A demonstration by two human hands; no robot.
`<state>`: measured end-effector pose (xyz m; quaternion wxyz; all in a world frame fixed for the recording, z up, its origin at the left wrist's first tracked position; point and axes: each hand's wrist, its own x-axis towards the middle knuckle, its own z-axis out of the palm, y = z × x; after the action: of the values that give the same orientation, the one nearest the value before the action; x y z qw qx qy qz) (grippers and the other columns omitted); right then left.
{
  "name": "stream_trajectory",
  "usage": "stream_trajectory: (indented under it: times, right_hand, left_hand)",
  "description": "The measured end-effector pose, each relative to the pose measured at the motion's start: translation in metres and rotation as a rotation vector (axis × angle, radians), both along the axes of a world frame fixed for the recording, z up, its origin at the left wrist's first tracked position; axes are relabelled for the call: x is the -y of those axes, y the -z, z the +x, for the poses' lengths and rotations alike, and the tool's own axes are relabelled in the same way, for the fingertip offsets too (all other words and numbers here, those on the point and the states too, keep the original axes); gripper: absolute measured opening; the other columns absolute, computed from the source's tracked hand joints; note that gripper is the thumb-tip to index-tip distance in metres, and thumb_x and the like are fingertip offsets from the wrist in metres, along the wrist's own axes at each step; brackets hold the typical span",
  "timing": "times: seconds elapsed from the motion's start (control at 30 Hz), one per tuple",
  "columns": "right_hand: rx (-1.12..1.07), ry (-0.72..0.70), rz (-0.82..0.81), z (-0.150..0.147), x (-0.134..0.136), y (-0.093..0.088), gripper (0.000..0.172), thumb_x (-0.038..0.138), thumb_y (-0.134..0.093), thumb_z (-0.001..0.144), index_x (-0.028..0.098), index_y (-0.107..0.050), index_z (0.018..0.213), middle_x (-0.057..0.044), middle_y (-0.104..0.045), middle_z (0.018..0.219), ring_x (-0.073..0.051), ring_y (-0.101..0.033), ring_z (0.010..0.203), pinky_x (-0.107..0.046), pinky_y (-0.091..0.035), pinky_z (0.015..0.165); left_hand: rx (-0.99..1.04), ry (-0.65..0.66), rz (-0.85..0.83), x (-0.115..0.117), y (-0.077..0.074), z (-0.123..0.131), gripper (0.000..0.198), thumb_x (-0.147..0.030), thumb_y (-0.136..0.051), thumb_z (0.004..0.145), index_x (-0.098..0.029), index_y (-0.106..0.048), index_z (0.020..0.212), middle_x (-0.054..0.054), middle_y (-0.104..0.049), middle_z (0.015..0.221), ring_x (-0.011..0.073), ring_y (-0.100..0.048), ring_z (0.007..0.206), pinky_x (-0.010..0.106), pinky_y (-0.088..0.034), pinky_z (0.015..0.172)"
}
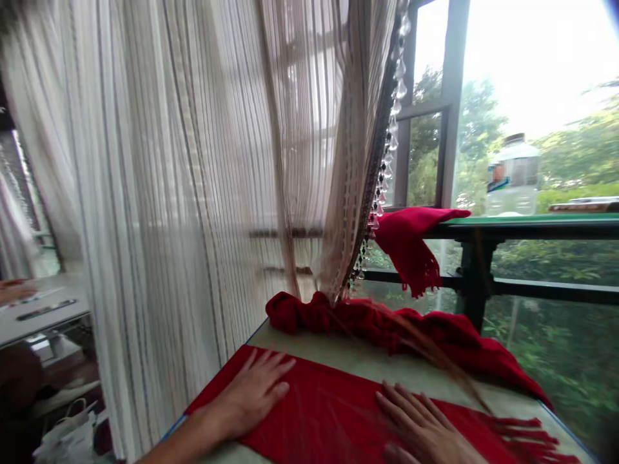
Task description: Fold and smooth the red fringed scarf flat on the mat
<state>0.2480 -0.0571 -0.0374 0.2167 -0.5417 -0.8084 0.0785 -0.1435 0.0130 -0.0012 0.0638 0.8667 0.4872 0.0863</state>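
Observation:
A red fringed scarf (329, 409) lies spread across a pale table (353, 353), its tassels fanned out at the lower right. On the scarf's left part rests my left hand (256, 393), palm down with the fingers spread. Farther right, my right hand (420, 425) lies flat on the same cloth, fingers stretched forward; its lower part is cut off by the frame. Behind the spread scarf, more red cloth (358, 319) sits bunched along the table's far edge.
Sheer striped curtains (159, 193) hang along the left, with a beaded trim (394, 116). On a green-topped ledge (575, 219) by the window stand a clear plastic bottle (515, 177) and a draped red fringed cloth (409, 241). Another person's hand (14, 291) rests on a table at far left.

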Motion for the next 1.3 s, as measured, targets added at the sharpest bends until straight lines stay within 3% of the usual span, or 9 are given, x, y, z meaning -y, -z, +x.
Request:
stream_trajectory:
  times: [0.07,0.17,0.43,0.53,0.63,0.83,0.97,1.17,1.3]
  right_hand:
    - [0.076,-0.011,-0.123,-0.001,0.001,-0.004,0.07,0.077,-0.053,0.085,0.041,-0.043,0.144,0.0,-0.04,0.156,-0.038,-0.035,0.146,-0.062,-0.029,0.12]
    - [0.106,-0.016,-0.196,-0.003,0.003,-0.012,0.073,0.077,-0.048,0.087,0.039,-0.038,0.148,0.0,-0.033,0.16,-0.037,-0.026,0.15,-0.061,-0.021,0.123]
    - [0.105,0.0,-0.261,-0.009,0.016,-0.033,0.081,0.077,-0.041,0.09,0.028,-0.036,0.154,-0.007,-0.026,0.165,-0.036,-0.019,0.154,-0.06,-0.017,0.126]
    - [0.091,-0.006,-0.249,-0.008,0.014,-0.028,0.082,0.077,-0.043,0.089,0.027,-0.035,0.155,-0.007,-0.026,0.166,-0.035,-0.018,0.155,-0.059,-0.016,0.127]
    - [0.066,-0.017,-0.231,-0.005,0.01,-0.02,0.084,0.08,-0.043,0.088,0.029,-0.036,0.155,-0.007,-0.027,0.166,-0.035,-0.019,0.155,-0.06,-0.014,0.127]
    - [0.048,-0.031,-0.231,-0.002,0.006,-0.019,0.087,0.08,-0.048,0.086,0.029,-0.037,0.155,-0.008,-0.029,0.166,-0.037,-0.021,0.155,-0.06,-0.016,0.126]
    - [0.036,-0.043,-0.228,0.0,0.003,-0.02,0.087,0.076,-0.056,0.084,0.029,-0.037,0.155,-0.009,-0.031,0.165,-0.038,-0.024,0.154,-0.06,-0.019,0.125]
    - [-0.046,-0.037,-0.268,0.007,0.0,-0.02,0.089,0.079,-0.061,0.079,0.035,-0.04,0.154,-0.006,-0.033,0.165,-0.037,-0.026,0.154,-0.06,-0.017,0.126]
    - [-0.063,0.0,-0.217,0.004,0.006,-0.021,0.085,0.075,-0.064,0.081,0.034,-0.044,0.153,-0.009,-0.037,0.165,-0.039,-0.029,0.153,-0.064,-0.019,0.125]
  left_hand:
    - [0.003,0.182,-0.104,0.017,-0.001,0.034,0.058,-0.062,-0.031,0.107,-0.043,-0.027,0.162,-0.001,-0.019,0.171,0.0318,-0.012,0.158,0.063,-0.005,0.125]
    - [-0.018,0.188,-0.144,0.018,-0.003,0.048,0.061,-0.063,-0.028,0.108,-0.038,-0.026,0.163,0.002,-0.02,0.17,0.0309,-0.013,0.157,0.062,-0.006,0.126]
    - [-0.099,-0.068,-0.009,-0.037,0.007,-0.038,0.062,-0.062,-0.029,0.107,-0.033,-0.033,0.161,0.004,-0.027,0.168,0.0325,-0.021,0.156,0.059,-0.014,0.125]
    - [-0.126,-0.112,0.009,-0.037,0.008,-0.042,0.063,-0.062,-0.032,0.107,-0.029,-0.035,0.161,0.008,-0.028,0.167,0.0351,-0.021,0.155,0.063,-0.014,0.124]
    - [-0.118,-0.07,0.021,-0.021,0.005,-0.012,0.067,-0.065,-0.032,0.106,-0.029,-0.032,0.162,0.008,-0.023,0.169,0.0351,-0.017,0.156,0.063,-0.01,0.125]
    - [-0.065,0.32,-0.131,0.029,-0.027,0.101,0.067,-0.061,-0.042,0.105,-0.036,-0.022,0.164,0.003,-0.014,0.17,0.0328,-0.006,0.157,0.063,-0.004,0.126]
    - [-0.117,0.425,-0.231,0.029,-0.041,0.148,0.07,-0.055,-0.047,0.104,-0.031,-0.022,0.164,0.005,-0.014,0.17,0.0314,-0.006,0.157,0.063,-0.004,0.125]
    - [-0.061,0.527,-0.144,-0.012,-0.007,0.15,0.068,-0.061,-0.043,0.104,-0.036,-0.022,0.163,0.003,-0.018,0.169,0.0361,-0.012,0.156,0.066,-0.009,0.124]
    - [0.008,0.604,0.048,-0.018,0.022,0.136,0.067,-0.061,-0.041,0.105,-0.038,-0.018,0.164,0.0,-0.027,0.168,0.0326,-0.026,0.154,0.057,-0.016,0.127]
